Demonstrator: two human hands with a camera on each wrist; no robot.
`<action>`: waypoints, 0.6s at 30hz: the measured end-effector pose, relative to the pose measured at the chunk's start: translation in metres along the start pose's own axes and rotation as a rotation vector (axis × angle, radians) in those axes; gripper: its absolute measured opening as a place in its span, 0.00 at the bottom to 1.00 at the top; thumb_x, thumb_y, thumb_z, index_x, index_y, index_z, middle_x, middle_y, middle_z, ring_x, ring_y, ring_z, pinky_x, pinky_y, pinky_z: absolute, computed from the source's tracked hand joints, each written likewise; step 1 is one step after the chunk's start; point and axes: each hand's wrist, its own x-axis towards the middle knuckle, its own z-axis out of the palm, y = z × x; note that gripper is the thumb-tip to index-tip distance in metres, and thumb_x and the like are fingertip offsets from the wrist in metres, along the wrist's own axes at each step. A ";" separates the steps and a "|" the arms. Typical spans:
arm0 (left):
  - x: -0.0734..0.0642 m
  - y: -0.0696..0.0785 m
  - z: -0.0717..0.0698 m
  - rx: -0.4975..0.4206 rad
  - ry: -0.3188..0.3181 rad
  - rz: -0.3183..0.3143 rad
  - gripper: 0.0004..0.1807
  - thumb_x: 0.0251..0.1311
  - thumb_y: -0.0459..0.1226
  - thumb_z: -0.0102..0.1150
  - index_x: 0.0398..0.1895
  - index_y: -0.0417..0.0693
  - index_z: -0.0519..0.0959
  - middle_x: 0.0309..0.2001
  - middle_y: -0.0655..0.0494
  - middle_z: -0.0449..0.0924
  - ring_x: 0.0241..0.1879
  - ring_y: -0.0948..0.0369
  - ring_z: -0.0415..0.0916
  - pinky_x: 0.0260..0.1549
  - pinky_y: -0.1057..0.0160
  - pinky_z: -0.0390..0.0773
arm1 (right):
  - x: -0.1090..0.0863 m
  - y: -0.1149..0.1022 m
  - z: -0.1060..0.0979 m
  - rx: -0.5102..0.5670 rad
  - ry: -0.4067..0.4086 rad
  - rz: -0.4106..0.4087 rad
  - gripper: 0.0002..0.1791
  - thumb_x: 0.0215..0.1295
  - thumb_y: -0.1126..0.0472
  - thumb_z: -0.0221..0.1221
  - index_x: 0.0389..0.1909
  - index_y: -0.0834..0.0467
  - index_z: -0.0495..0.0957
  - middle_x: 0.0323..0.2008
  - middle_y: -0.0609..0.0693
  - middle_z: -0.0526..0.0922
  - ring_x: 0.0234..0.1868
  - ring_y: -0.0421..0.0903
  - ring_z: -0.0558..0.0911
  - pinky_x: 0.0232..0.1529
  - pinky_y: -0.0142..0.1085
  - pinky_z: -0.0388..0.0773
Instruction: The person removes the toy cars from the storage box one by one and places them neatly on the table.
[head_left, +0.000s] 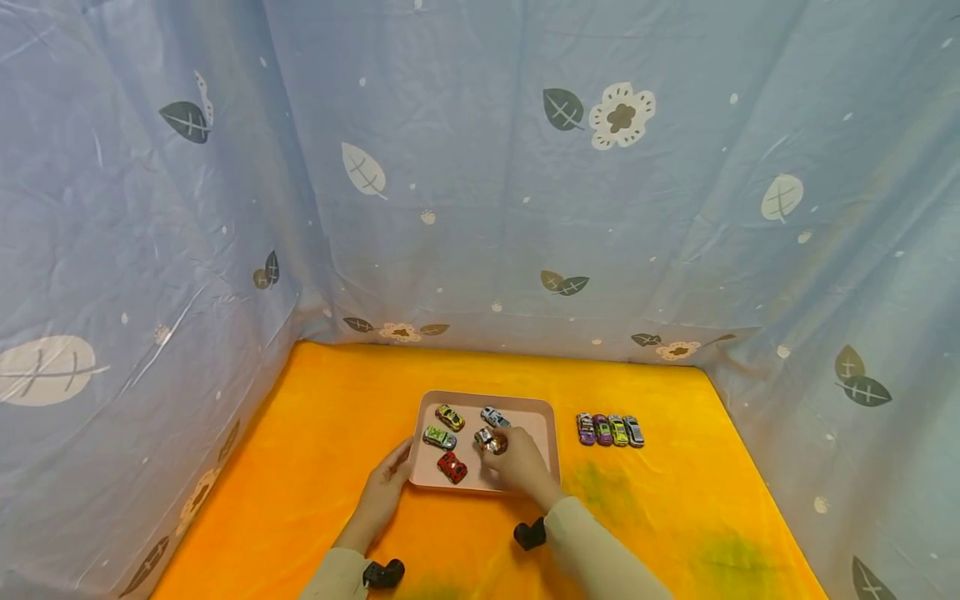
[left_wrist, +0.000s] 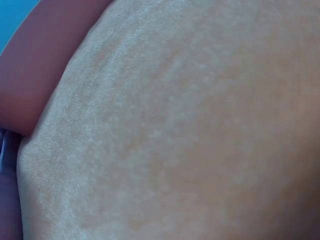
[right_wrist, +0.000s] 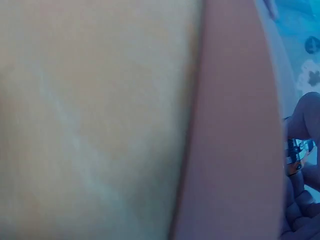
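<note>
A shallow pink tray (head_left: 525, 407) lies on the orange-yellow cloth in the head view. My right hand (head_left: 521, 462) reaches over its right half and pinches a silver-and-orange toy car (head_left: 486, 438); the fingers also show at the edge of the right wrist view around this car (right_wrist: 295, 150). Beside it lies a white-and-grey toy car (head_left: 492, 416). In the tray's left half are a yellow car (head_left: 450, 417), a green car (head_left: 439, 438) and a red car (head_left: 452, 467). Along the tray's left wall, my left hand (head_left: 384, 487) touches the outside with extended fingers. Skin fills most of the left wrist view.
Right of the tray, several toy cars stand side by side in a row, among them a purple car (head_left: 602, 429) and a yellow-green car (head_left: 618, 430). Blue patterned curtains (head_left: 480, 208) enclose the cloth-covered surface (head_left: 352, 392) at the back and both sides.
</note>
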 end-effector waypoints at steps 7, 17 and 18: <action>0.000 0.000 0.002 0.004 -0.002 0.006 0.25 0.74 0.39 0.46 0.73 0.55 0.63 0.70 0.49 0.63 0.69 0.50 0.58 0.66 0.49 0.61 | 0.001 0.017 -0.037 0.175 0.127 -0.039 0.23 0.55 0.66 0.68 0.54 0.57 0.79 0.35 0.49 0.79 0.29 0.43 0.74 0.29 0.33 0.76; 0.000 0.002 0.001 -0.007 0.000 0.004 0.26 0.74 0.37 0.45 0.73 0.52 0.62 0.70 0.48 0.62 0.70 0.50 0.56 0.67 0.49 0.58 | -0.011 0.055 -0.093 0.138 0.264 0.148 0.25 0.58 0.58 0.67 0.56 0.63 0.77 0.34 0.52 0.78 0.33 0.47 0.75 0.29 0.34 0.75; 0.000 0.002 0.002 -0.012 0.001 0.000 0.25 0.74 0.36 0.46 0.73 0.53 0.62 0.70 0.48 0.62 0.69 0.50 0.57 0.67 0.50 0.59 | -0.013 0.062 -0.098 0.138 0.270 0.165 0.25 0.59 0.58 0.67 0.56 0.63 0.77 0.35 0.52 0.78 0.34 0.47 0.75 0.30 0.34 0.75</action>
